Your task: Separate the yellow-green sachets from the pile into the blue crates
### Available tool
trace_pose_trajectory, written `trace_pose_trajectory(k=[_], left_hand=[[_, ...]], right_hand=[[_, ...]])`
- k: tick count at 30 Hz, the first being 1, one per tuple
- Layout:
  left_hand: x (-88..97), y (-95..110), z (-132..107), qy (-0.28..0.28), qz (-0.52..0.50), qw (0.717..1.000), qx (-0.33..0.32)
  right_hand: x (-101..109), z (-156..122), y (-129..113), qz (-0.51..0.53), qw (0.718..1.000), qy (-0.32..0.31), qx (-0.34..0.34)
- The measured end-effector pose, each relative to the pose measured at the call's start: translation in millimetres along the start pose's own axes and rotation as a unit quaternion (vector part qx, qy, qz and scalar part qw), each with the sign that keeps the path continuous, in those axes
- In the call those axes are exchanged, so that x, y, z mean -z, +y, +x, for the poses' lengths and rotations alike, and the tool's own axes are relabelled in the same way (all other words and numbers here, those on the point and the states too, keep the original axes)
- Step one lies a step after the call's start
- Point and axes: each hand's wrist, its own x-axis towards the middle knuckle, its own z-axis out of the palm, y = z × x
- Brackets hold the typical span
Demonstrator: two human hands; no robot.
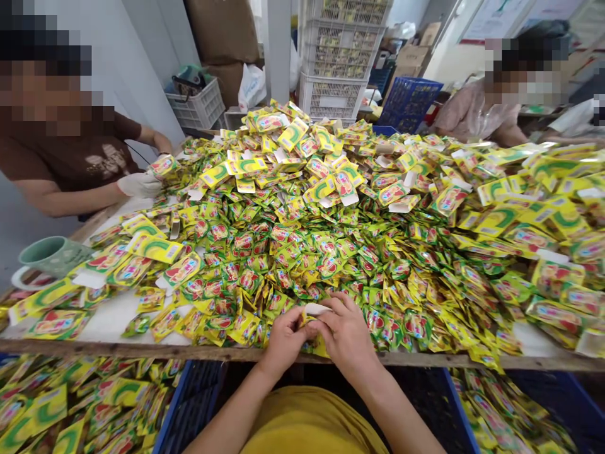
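Note:
My left hand (286,340) and my right hand (347,331) meet at the near edge of the table, both closed on one small yellow carton (319,309). Its white end flap shows between my fingers, while most of the carton is hidden behind them. Right beyond my hands lies a big heap of small green and yellow sachets (302,252) with red fruit prints. Flat yellow cartons (331,183) with open white flaps are scattered over the top of the heap.
A green mug (54,255) stands at the table's left edge. Blue crates with cartons (108,403) sit below the front edge. A co-worker's gloved hand (139,184) is at the left; another person (482,113) sits far right. White crates (338,63) are stacked behind.

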Motion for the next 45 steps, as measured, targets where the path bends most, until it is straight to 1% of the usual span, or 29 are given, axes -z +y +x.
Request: trace_pose_trajectory(k=[2, 3, 4, 5, 6, 7, 8, 9, 10, 11, 12, 13, 14, 16, 18, 19, 20, 21, 22, 24, 25, 27, 30, 33, 35, 37, 39, 42, 45], left_hand=[[1.1, -1, 1, 0.0, -0.02, 1.0, -0.004], [2.4, -1, 1, -0.003, -0.034, 0.999, -0.005], [4.1, -1, 0, -0.007, -0.048, 0.999, -0.004], [6.1, -1, -1, -0.011, -0.057, 0.998, -0.002], [8.2, -1, -3, -0.012, -0.058, 0.998, 0.001], [10.4, 1, -5, -0.01, -0.053, 0.999, 0.005], [12.5, 3, -7, -0.004, -0.05, 0.999, 0.012], [14.5, 6, -8, 0.001, -0.054, 0.998, 0.022], [16.5, 11, -9, -0.001, -0.069, 0.997, 0.038], [18.4, 16, -9, -0.01, -0.095, 0.994, 0.06], [20.2, 21, -8, -0.024, -0.126, 0.988, 0.084], [21.7, 27, -6, -0.039, -0.157, 0.981, 0.107], [22.8, 32, -4, -0.05, -0.182, 0.974, 0.125], [23.1, 42, -1, -0.053, -0.214, 0.964, 0.146], [20.8, 47, 2, -0.045, -0.226, 0.962, 0.15], [19.2, 48, 3, -0.039, -0.225, 0.963, 0.146], [17.5, 48, 4, -0.026, -0.218, 0.966, 0.135], [16.1, 47, 4, -0.008, -0.202, 0.972, 0.117], [15.2, 44, 4, 0.015, -0.175, 0.98, 0.094], [14.7, 38, 5, 0.055, -0.101, 0.993, 0.042], [14.9, 34, 5, 0.066, -0.063, 0.996, 0.019], [15.2, 29, 7, 0.071, -0.008, 0.997, -0.01], [14.0, 27, 10, 0.08, 0.013, 0.996, -0.028], [12.7, 30, 12, 0.078, 0.036, 0.995, -0.048], [13.4, 32, 13, 0.061, 0.088, 0.989, -0.098], [14.8, 32, 14, 0.046, 0.128, 0.977, -0.164], [15.9, 32, 15, 0.037, 0.12, 0.97, -0.206], [16.6, 32, 15, 0.022, 0.088, 0.975, -0.202], [17.9, 33, 15, 0.01, 0.108, 0.97, -0.216]], right_hand=[[6, 1, 1, 0.045, 0.999, -0.006, -0.003], [8, 0, 2, 0.095, 0.995, 0.008, -0.018], [8, -2, 4, 0.161, 0.985, 0.031, -0.048], [6, -3, 6, 0.235, 0.966, 0.056, -0.096], [4, -5, 9, 0.309, 0.935, 0.074, -0.155], [0, -7, 11, 0.375, 0.898, 0.078, -0.215], [-5, -8, 12, 0.431, 0.86, 0.068, -0.264], [-9, -9, 14, 0.477, 0.825, 0.05, -0.298], [-13, -9, 14, 0.513, 0.797, 0.031, -0.317], [-15, -8, 15, 0.537, 0.78, 0.011, -0.322], [-16, -7, 14, 0.553, 0.772, -0.005, -0.313], [-16, -6, 14, 0.558, 0.776, -0.019, -0.294], [-16, -4, 13, 0.55, 0.791, -0.031, -0.266], [-13, 0, 12, 0.492, 0.848, -0.036, -0.192], [-11, 4, 12, 0.408, 0.903, -0.01, -0.134], [-10, 7, 12, 0.375, 0.919, 0.008, -0.121], [-11, 9, 14, 0.358, 0.926, 0.02, -0.117], [-11, 12, 15, 0.361, 0.925, 0.023, -0.119], [-12, 14, 17, 0.377, 0.918, 0.019, -0.122], [-13, 18, 20, 0.427, 0.894, 0.008, -0.135], [-14, 20, 21, 0.448, 0.881, 0.005, -0.148], [-15, 22, 22, 0.476, 0.86, 0.01, -0.185], [-17, 24, 22, 0.496, 0.841, 0.015, -0.218], [-18, 22, 24, 0.497, 0.84, 0.025, -0.218], [-17, 21, 26, 0.496, 0.843, 0.029, -0.207], [-16, 19, 27, 0.497, 0.847, 0.026, -0.184], [-14, 18, 28, 0.49, 0.856, 0.023, -0.16], [-12, 17, 28, 0.479, 0.864, 0.032, -0.153], [-12, 17, 27, 0.491, 0.852, 0.039, -0.178]])
